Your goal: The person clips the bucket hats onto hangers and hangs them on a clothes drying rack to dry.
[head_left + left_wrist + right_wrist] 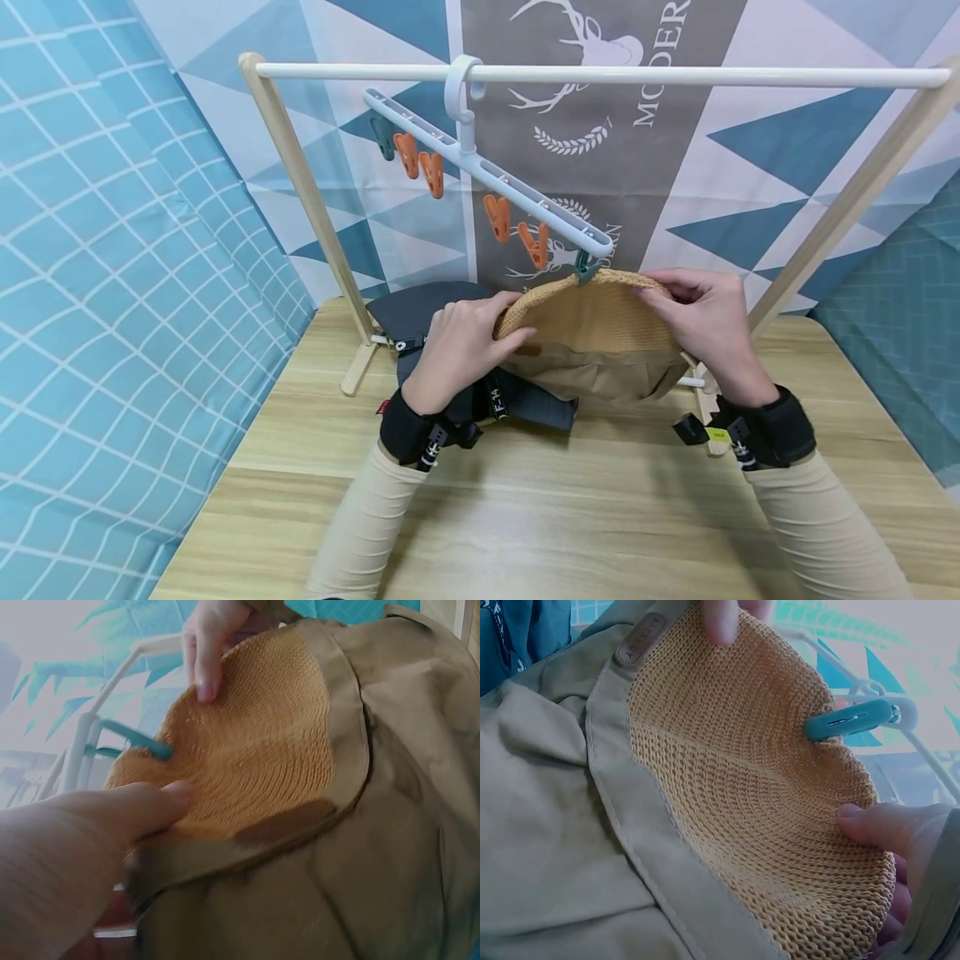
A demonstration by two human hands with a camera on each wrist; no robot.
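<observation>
A sun hat with a woven straw-coloured brim (592,312) and a khaki fabric crown (547,802) hangs by its brim edge from a dark green clip (585,267). My left hand (467,346) pinches the brim at its left side, thumb on the woven face in the left wrist view. At the right side, my right hand (708,317) pinches the brim edge, its thumb (862,821) pressed on the weave. The green clip (851,720) grips the brim between the two hands. A small brown leather-like patch (641,641) sits on the fabric band.
A pale blue clip hanger (487,171) hooks over the white rod (675,77) of a wooden-legged rack. Several orange clips (431,175) and another green clip (382,137) dangle from it. Behind the left hand, a dark grey fabric item (435,296) with lettered straps lies on the wooden table (570,517).
</observation>
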